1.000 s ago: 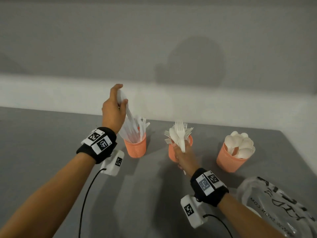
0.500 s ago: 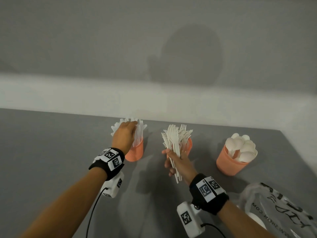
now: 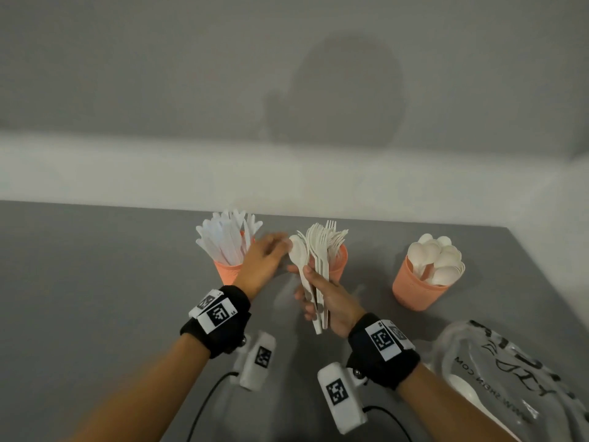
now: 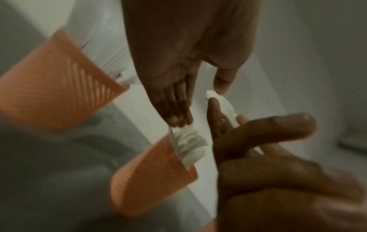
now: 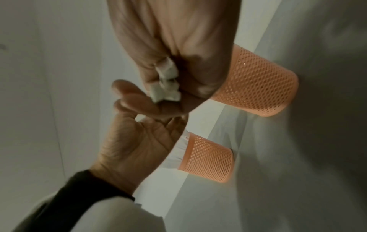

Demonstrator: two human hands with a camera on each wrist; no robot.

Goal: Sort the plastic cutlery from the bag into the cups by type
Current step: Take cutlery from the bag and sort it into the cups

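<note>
While the right hand (image 3: 331,301) holds a mixed cutlery bundle (image 3: 314,266) upright, long axis vertical, the left hand (image 3: 264,260), fingers relaxed and holding nothing, reaches rightward toward the bundle's leftmost spoon (image 3: 298,250).

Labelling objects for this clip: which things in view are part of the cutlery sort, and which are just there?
Part of the job:
- knife cup
- fork cup
- spoon cup
- bundle of spoons and forks gripped by the right hand
- left hand, open, reaching toward the bundle
- plastic bag

Just there:
- wristbands with markers
- wrist cameras and cables
- grey table
- wall
</note>
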